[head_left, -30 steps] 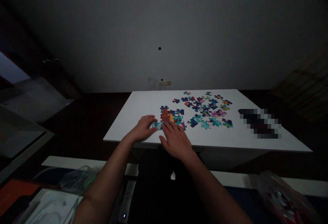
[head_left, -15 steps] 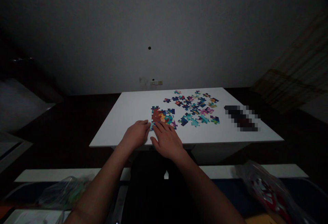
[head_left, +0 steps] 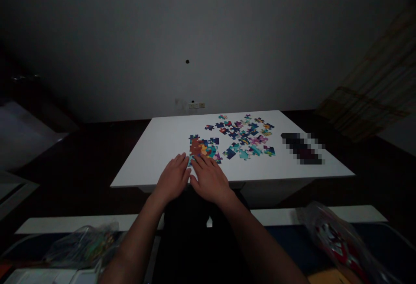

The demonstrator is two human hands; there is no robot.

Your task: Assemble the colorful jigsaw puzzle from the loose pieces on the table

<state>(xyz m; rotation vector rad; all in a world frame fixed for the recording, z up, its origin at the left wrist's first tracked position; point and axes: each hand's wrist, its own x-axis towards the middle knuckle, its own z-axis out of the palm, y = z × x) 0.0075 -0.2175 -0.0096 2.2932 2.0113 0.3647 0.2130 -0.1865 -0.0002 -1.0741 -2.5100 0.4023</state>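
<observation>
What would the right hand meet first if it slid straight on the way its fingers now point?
The joined puzzle pieces come first. The fingertips of the right hand seem to rest on their lower edge already, though the dim light makes contact hard to confirm.

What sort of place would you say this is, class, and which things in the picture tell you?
Probably a room in a home, though it is dim: a white table with jigsaw pieces spread on it, a wall socket, and a plastic bag nearby.
</observation>
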